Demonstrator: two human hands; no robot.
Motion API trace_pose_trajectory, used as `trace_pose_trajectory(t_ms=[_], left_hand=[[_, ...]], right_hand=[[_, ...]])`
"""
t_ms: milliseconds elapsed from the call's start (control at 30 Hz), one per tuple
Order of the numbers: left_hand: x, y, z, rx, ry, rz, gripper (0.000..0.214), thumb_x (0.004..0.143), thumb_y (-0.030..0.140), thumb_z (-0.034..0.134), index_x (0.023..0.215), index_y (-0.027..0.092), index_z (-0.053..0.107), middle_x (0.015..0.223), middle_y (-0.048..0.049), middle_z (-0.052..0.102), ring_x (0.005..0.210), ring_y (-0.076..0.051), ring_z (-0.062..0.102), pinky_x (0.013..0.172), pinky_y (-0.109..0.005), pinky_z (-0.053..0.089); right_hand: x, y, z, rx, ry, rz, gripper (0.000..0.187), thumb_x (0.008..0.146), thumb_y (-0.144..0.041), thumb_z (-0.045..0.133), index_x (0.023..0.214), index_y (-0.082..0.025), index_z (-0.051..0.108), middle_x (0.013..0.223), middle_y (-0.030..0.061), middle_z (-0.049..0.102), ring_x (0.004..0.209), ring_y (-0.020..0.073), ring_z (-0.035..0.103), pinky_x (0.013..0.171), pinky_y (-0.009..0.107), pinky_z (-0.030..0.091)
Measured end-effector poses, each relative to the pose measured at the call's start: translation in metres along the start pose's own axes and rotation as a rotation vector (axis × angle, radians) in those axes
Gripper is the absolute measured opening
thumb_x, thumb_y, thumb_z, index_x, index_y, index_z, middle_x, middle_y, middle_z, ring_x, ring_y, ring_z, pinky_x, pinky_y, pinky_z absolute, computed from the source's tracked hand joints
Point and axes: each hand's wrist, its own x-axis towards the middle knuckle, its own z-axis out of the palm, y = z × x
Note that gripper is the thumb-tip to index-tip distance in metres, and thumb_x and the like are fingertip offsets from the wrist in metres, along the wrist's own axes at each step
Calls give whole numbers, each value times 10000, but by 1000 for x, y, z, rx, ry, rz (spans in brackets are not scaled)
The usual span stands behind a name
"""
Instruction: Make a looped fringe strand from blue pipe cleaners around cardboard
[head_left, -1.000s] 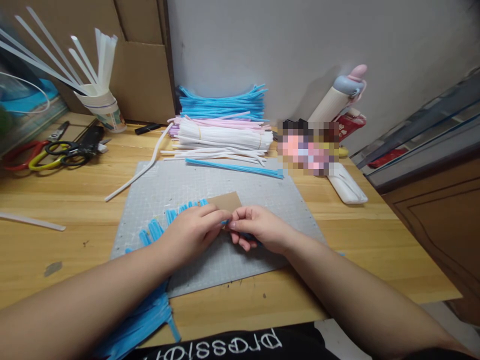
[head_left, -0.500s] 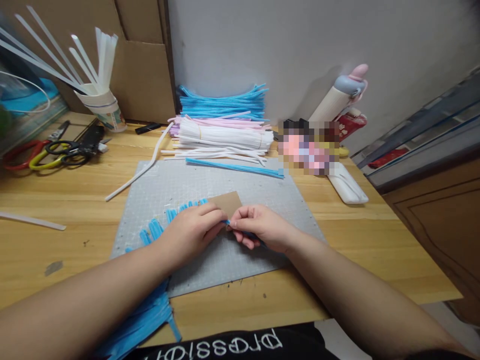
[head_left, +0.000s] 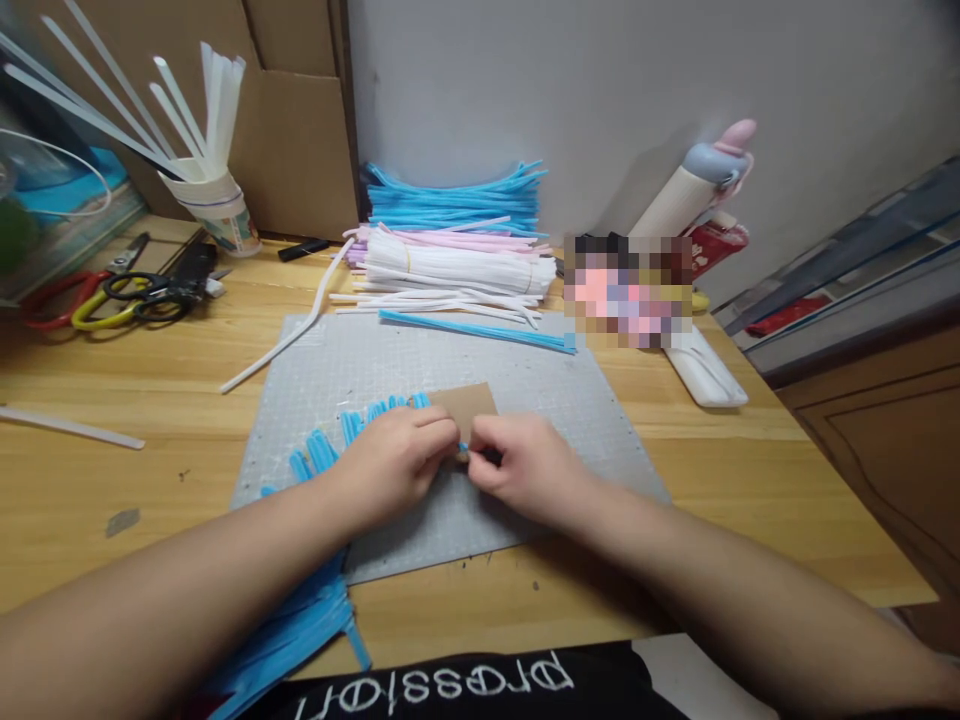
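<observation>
Both my hands meet over a grey cutting mat (head_left: 525, 370) on a wooden table. My left hand (head_left: 394, 460) is closed, pinching a blue pipe cleaner (head_left: 463, 446) against the edge of a small brown cardboard strip (head_left: 466, 402). My right hand (head_left: 517, 465) is also closed, pinching the same blue pipe cleaner from the right. Loops of blue pipe cleaner (head_left: 375, 412) wrapped round the cardboard show above my left hand. More blue pipe cleaners (head_left: 300, 620) lie under my left forearm at the table's near edge.
Stacks of blue (head_left: 457, 195), pink and white pipe cleaners (head_left: 457, 270) sit at the back. A paper cup of white sticks (head_left: 214, 210) and scissors (head_left: 112, 300) are at back left. A bottle (head_left: 697, 190) and a white case (head_left: 705, 370) are at right.
My right hand has curled tighter and turned over beside the left, hiding the blue strand below it. The view shifted slightly right.
</observation>
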Motion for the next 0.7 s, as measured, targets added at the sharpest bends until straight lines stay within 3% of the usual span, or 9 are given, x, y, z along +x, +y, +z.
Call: trace_pose_trajectory(t_ms=[67,133,167,233,333,400,500,700], left_hand=[[1,1,0,-26,2,-22,224,907,157,426,748,167,584,751,-47,604,707,-173,564,634,-294,442],[1,0,1,-54,12,-36,213,901,156,435,749,168,584,745,-46,602,708,-172,566,633,-291,443],[0,0,1,-70,18,-38,206,899,154,441,753,167,584,743,-44,602,706,-170,567,631,-290,444],[0,-1,1,-102,26,-34,193,896,146,448,764,165,587,752,-44,605,717,-167,572,637,-287,449],[-1,-1,1,-126,35,-16,188,898,129,445,788,169,593,779,-43,612,737,-161,575,652,-285,455],[-1,-1,0,-133,37,-7,192,900,124,442,801,172,599,793,-43,611,745,-158,574,657,-282,456],[-1,-1,-2,-142,24,3,184,904,129,447,827,169,610,822,-49,606,761,-159,577,666,-285,457],[-1,0,-4,-105,2,7,206,923,155,422,827,175,602,823,-50,606,765,-169,567,673,-295,449]], right_hand=[[-6,-1,2,-295,34,-232,183,824,-177,492,642,-189,488,637,19,538,596,125,430,535,275,248],[-9,-2,1,-371,22,-293,220,871,-204,444,661,-191,505,659,37,554,608,135,444,538,284,247],[-9,-3,-1,-332,19,-253,215,874,-227,454,669,-192,506,663,38,558,611,136,458,536,278,261],[-6,-5,-7,-97,-25,-34,211,878,-285,465,689,-194,494,642,26,558,572,128,487,510,254,304],[2,-8,-16,501,-242,400,238,918,-323,372,768,-192,501,582,3,555,429,114,508,407,232,353],[7,-8,-20,830,-410,589,245,925,-291,349,824,-167,535,568,1,567,384,104,518,361,215,374],[12,-3,-20,1085,-522,717,188,895,-232,429,840,-123,573,573,2,585,387,71,527,339,160,375],[12,-3,-11,1159,-430,718,78,800,-210,560,784,-137,542,550,-40,550,379,32,466,337,127,335]])
